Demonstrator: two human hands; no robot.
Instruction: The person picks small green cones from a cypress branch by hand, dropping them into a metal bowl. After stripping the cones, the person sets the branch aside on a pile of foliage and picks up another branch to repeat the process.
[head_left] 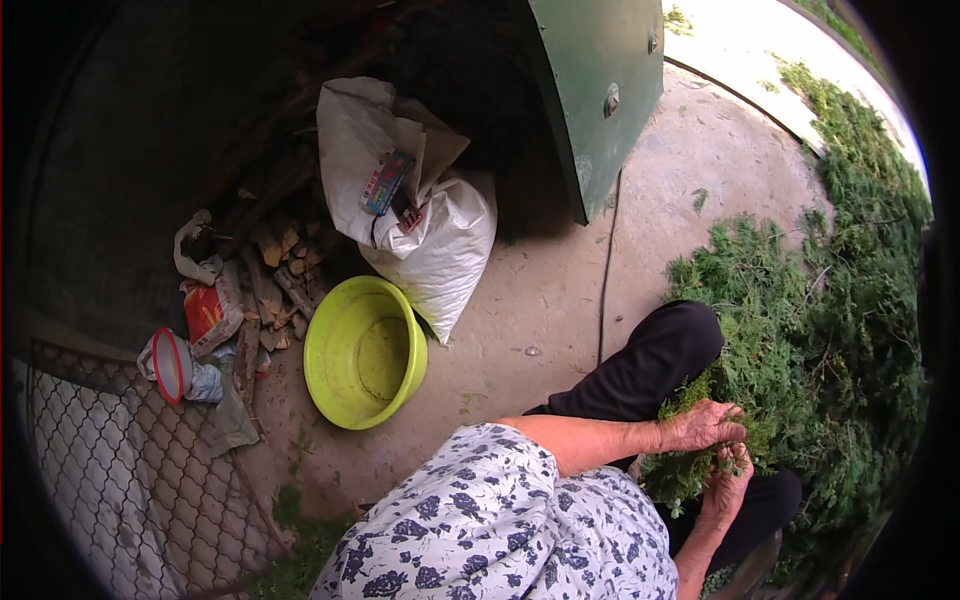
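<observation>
My left hand (700, 428) is closed around a green leafy branch (680, 463) of fine scaly foliage, held over my lap. Just below it, my right hand (726, 482) is closed too, its fingertips pinching small green sprigs close to the left hand's fingers. A large spread of similar cut greenery (850, 300) lies on the ground beside my dark-trousered legs (650, 350), reaching up the right side of the view.
A yellow-green plastic basin (355, 352) sits on the concrete (510, 350). Behind it are white sacks (430, 260) with small boxes on top, split firewood (275, 285) and a red-rimmed item (170, 365). A green metal panel (590, 100) stands above; wire mesh (130, 470) is lower left.
</observation>
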